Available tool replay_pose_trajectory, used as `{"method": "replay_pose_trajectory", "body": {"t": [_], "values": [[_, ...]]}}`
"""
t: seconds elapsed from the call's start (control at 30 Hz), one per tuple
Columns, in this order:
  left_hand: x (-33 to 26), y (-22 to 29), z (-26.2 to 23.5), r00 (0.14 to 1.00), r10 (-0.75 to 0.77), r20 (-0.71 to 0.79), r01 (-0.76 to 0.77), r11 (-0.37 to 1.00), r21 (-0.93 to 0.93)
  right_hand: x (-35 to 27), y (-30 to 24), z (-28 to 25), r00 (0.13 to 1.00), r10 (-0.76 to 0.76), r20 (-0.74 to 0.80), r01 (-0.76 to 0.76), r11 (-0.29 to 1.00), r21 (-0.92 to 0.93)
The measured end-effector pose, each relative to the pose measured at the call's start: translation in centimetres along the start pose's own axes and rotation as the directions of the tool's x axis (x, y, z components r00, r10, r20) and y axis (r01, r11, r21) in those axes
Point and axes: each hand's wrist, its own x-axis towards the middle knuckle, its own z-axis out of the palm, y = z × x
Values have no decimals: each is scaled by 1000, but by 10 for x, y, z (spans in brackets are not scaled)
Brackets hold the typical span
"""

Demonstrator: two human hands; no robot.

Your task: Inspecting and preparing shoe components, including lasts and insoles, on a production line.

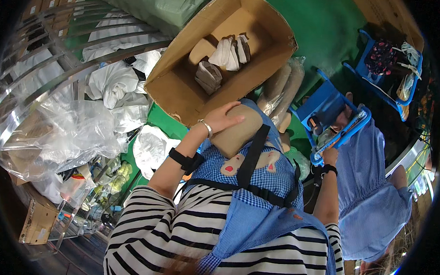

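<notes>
My left hand [224, 119] lies over a smooth tan rounded piece [238, 132], thumb and fingers spread around its upper side, holding it against my lap. Its material is hard to make out. Below it is my blue checked apron [269, 172]. My right hand [330, 156] is at the near edge of a blue plastic chair or basket [323, 108] on the right; its fingers are mostly hidden. Inside that blue thing are small items too unclear to name. In front of me stands an open cardboard box [175, 94] holding folded tan and whitish pieces [227, 54].
A metal rack [81, 73] curves along the left, with clear plastic bags [60, 132] and white bundles [116, 83] beside it. Another person in a blue striped garment [366, 186] is close on my right. Plastic-wrapped tan rolls [285, 86] lie beside the box.
</notes>
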Motion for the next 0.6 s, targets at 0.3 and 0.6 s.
{"method": "replay_pose_trajectory", "body": {"t": [0.3,0.6], "values": [[4,9,-3,997,-79,14,77,993,90,-21,-25,-26,977,199,74,-207,968,144],[14,8,-5,994,-77,74,69,992,107,-20,-28,-29,977,197,79,-208,966,155]]}}
